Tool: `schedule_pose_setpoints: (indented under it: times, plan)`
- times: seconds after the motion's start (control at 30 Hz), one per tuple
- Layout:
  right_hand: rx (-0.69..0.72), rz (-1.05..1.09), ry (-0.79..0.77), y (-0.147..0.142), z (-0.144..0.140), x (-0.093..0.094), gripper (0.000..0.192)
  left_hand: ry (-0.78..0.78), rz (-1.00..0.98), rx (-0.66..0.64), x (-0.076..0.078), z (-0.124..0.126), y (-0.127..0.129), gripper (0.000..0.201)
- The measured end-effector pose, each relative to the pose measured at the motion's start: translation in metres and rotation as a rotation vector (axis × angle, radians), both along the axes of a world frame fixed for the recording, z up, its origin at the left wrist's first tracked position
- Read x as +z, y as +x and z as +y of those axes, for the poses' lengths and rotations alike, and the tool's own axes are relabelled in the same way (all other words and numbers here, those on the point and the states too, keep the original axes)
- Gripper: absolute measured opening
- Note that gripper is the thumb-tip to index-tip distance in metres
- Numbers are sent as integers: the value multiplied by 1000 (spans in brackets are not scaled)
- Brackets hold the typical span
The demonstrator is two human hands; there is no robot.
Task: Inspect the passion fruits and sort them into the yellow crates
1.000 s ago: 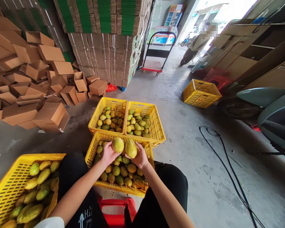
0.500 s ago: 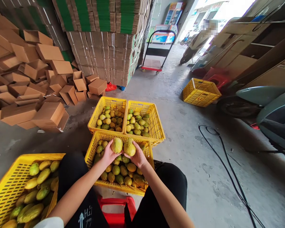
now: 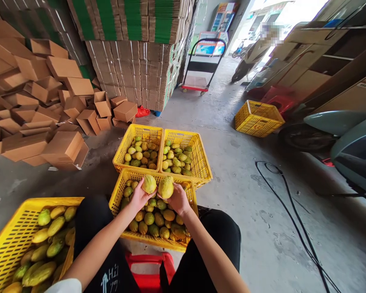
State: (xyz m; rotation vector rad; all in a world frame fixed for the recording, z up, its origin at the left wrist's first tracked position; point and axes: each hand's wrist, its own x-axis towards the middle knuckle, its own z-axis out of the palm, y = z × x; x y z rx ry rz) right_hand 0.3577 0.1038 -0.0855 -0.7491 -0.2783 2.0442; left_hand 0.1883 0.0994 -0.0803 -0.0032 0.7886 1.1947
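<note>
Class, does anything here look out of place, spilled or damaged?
Cardboard boxes at left lie jumbled at odd angles beside neatly stacked flattened cartons. A black cable or hose trails loosely across the floor. The held fruits show no obvious damage.

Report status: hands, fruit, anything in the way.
Left hand holding yellow-green fruit; right hand holding second fruit. Both above yellow crate of fruit. Nothing seen blocking either hand.

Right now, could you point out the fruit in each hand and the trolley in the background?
Fruit point(image 3: 149, 184) in the left hand point(image 3: 137, 198): head view, middle of its visible side.
Fruit point(image 3: 166, 187) in the right hand point(image 3: 179, 199): head view, middle of its visible side.
Trolley point(image 3: 200, 68): head view, on its black panel.
</note>
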Motion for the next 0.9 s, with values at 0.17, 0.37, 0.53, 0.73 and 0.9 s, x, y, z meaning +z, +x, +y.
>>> schedule_pose_setpoints:
  times: [0.17, 0.37, 0.53, 0.73, 0.9]
  plan:
    - [8, -118, -40, -4, -4, -2, 26, -43, 43, -15, 1, -1, 0, 24]
    - [25, -114, -85, -4, -4, 0, 32, 21, -28, -25, 1, -3, -2, 29]
    - [-41, -8, -12, 0, -2, 7, 30, 66, -60, -1, 5, -2, -4, 31]
    - [-43, -79, -6, -1, -1, 5, 31, 35, -6, -5, 8, -2, -3, 28]
    - [153, -363, -273, -1, -5, -18, 31, -208, 117, 49, -1, 0, -5, 24]
